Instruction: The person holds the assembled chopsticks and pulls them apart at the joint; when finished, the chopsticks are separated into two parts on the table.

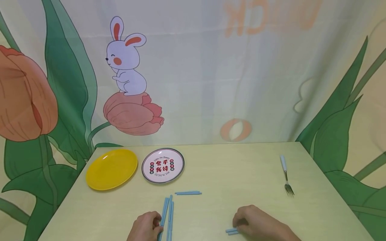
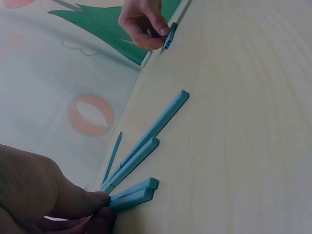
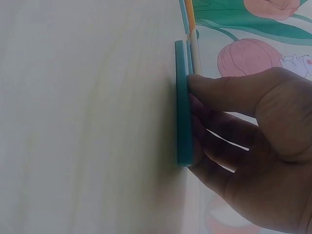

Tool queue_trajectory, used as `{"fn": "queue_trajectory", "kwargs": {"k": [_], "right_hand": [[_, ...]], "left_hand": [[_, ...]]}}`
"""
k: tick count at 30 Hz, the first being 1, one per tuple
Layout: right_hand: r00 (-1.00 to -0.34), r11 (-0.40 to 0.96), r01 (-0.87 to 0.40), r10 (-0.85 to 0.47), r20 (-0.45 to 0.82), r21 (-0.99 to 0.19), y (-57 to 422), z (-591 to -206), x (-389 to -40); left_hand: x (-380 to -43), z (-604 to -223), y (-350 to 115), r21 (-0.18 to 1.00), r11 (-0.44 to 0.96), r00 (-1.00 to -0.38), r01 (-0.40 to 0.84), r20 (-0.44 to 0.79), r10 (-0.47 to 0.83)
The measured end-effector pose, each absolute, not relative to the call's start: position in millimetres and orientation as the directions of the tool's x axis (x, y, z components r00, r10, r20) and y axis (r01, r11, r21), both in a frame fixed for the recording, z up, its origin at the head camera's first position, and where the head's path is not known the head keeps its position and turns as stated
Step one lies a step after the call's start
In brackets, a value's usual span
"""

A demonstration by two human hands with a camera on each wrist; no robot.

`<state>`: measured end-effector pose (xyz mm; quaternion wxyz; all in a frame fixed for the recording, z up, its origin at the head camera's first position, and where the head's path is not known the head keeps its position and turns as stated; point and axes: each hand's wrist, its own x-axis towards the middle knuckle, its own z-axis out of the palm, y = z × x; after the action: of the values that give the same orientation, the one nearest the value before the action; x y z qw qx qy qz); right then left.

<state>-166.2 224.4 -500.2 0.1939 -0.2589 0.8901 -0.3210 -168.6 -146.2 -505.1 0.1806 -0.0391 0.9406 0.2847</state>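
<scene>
My left hand (image 1: pixel 145 226) pinches a pair of blue chopsticks (image 1: pixel 164 214) low over the table; thumb and finger close on their lower part in the left wrist view. Just right of it lie two more long blue chopsticks (image 1: pixel 170 217), nearly parallel, with a visible joint along them in the left wrist view. My right hand (image 1: pixel 256 222) pinches short blue chopstick pieces (image 3: pixel 183 107) between thumb and fingers, close to the tabletop. Further back, more thin blue chopstick pieces (image 1: pixel 188 192) lie crosswise on the table. My palms are partly hidden.
A yellow plate (image 1: pixel 111 170) stands at the back left, beside a white plate (image 1: pixel 163 165) with red lettering. A fork (image 1: pixel 285 175) with a light blue handle lies on the right. A printed curtain (image 1: pixel 193 83) hangs behind the table (image 1: pixel 229 180).
</scene>
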Motion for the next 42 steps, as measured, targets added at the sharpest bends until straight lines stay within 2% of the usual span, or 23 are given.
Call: {"fn": "queue_trajectory", "kwargs": {"k": [9, 18, 25, 32, 42], "right_hand": [[-0.790, 0.644, -0.344, -0.591, -0.160, -0.683, 224.5, -500.8, -165.1], [-0.790, 0.663, -0.310, -0.578, -0.203, -0.681, 224.7, -499.4, -167.0], [-0.786, 0.650, -0.341, -0.593, -0.174, -0.679, 224.2, -498.1, -165.4], [-0.773, 0.636, -0.375, -0.616, -0.150, -0.675, 223.6, -497.6, -165.7], [-0.761, 0.652, -0.425, -0.633, -0.141, -0.629, 223.0, -496.9, -165.6]], "left_hand": [[-169.8, -506.6, -150.6, 0.511, 0.842, -0.934, -0.172, -0.356, 0.025], [-168.6, -502.8, -152.2, 0.468, 0.869, -0.940, -0.160, -0.341, 0.011], [-166.5, -500.4, -148.8, 0.398, 0.906, -0.941, -0.141, -0.338, 0.002], [-167.0, -501.6, -147.9, 0.378, 0.919, -0.948, -0.113, -0.318, 0.015], [-166.8, -500.3, -146.1, 0.362, 0.921, -0.945, -0.145, -0.325, -0.021]]}}
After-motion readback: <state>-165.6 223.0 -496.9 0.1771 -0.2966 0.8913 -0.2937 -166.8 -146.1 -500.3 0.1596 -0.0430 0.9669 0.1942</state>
